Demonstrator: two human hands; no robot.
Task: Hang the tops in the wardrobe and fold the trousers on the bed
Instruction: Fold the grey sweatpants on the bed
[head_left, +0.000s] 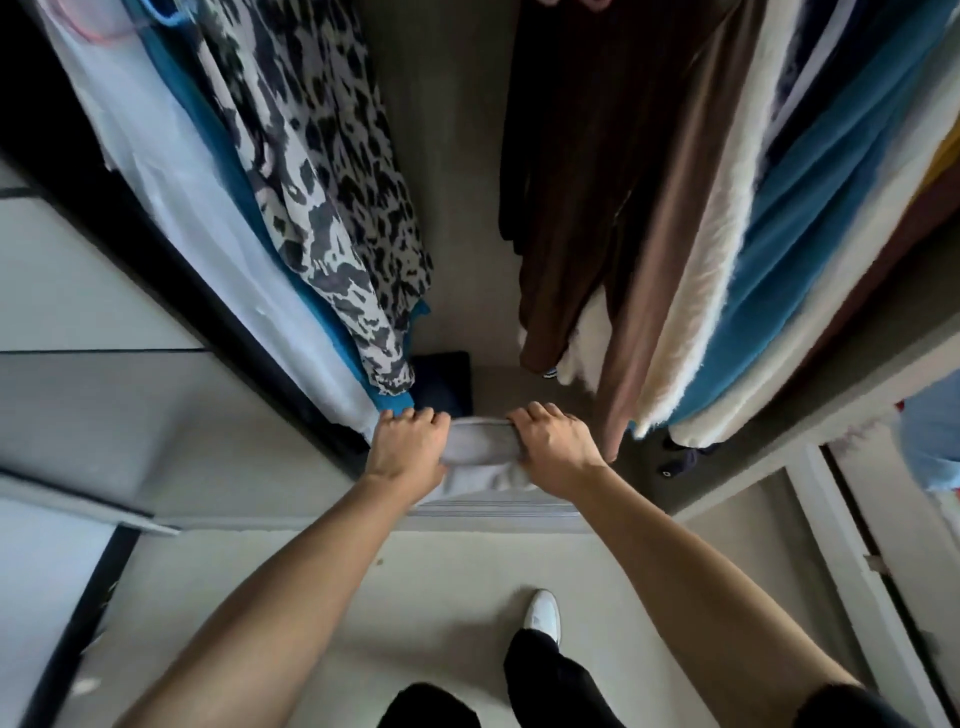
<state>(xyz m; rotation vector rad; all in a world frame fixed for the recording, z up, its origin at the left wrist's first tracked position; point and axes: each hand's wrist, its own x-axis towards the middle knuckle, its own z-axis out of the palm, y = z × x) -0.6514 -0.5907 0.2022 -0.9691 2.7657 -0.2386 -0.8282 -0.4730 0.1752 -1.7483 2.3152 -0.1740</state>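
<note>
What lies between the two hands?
A folded pale grey garment, gripped at each end by the left hand and right hand; head view.

Open channel beyond both hands, flanked by leopard-print top (332, 208) past the left hand (409, 448) and brown garment (571, 182) past the right hand (555, 446). Dark folded item (444, 380) lies just beyond the left hand; gripped grey cloth (480, 442) spans between them.

You face the wardrobe (447, 182), hands at its floor.
The left-hand clothes (322, 182) and right-hand clothes (727, 234) hang either side of a gap; your left hand (410, 447) and right hand (553, 444) grip a folded garment (480, 447) between them, a bundle (444, 379) just behind it.
</note>
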